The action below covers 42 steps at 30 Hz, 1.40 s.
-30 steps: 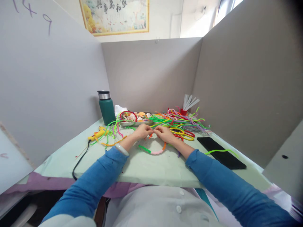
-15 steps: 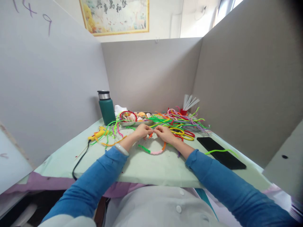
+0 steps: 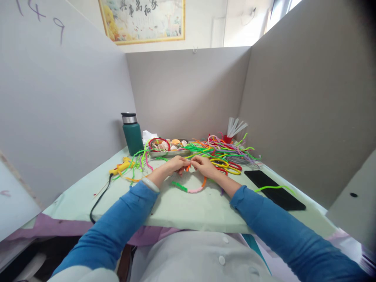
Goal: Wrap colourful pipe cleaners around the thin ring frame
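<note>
Pinching hands (image 3: pixel 203 166), orange strip (image 3: pixel 188 168) between

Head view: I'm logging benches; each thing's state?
Left hand, pinched on orange pipe cleaner
Right hand, pinched, hold unclear
Multicoloured band, curved
Pipe-cleaner pile, tangled
Green bottle, upright, lidded
Glue gun, lying down, power unclear
Metal tray, holding seashells
Red cup, holding glue sticks
Black slab, flat

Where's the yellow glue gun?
In the head view, the yellow glue gun lies on the left of the table, in front of the green bottle, left of the left hand.
</note>
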### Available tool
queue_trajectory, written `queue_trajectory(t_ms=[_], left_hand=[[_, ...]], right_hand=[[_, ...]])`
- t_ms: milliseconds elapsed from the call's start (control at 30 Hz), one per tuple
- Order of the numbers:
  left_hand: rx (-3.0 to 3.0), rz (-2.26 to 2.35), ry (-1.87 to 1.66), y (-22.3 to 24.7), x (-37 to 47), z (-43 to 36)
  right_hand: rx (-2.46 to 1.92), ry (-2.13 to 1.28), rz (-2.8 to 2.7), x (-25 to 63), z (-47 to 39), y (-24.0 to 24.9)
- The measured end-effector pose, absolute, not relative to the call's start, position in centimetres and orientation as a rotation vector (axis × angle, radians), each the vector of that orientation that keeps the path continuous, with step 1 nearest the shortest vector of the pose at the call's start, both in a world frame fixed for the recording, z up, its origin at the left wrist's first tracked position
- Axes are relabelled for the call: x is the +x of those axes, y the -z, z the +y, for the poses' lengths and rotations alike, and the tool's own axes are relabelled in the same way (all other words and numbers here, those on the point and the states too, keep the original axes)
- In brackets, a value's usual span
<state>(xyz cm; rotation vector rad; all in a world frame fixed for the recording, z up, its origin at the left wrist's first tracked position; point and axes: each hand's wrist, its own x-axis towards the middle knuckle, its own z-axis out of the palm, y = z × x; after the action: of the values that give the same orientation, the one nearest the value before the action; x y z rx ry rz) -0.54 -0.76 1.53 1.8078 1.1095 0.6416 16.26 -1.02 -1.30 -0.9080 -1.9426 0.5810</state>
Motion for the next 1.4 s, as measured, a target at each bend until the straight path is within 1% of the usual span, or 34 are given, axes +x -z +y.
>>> queue_trajectory(t_ms=[633,933,1400], left_hand=[[1.978,1.095,-0.613,-1.7,-0.5,-0.7],[2.109,1.114,-0.638,-0.9,-0.6,0.4],[2.134,1.146,-0.644,-0.8,-0.6,0.6]], right_hand=[[-0.935,-0.561,-1.945,16.5,-0.4,1.8],[-0.956,-0.576,-1.935,16.5,-0.3,1.7],[-0.966,-0.553,-1.925,16.6,-0.2,1.8]])
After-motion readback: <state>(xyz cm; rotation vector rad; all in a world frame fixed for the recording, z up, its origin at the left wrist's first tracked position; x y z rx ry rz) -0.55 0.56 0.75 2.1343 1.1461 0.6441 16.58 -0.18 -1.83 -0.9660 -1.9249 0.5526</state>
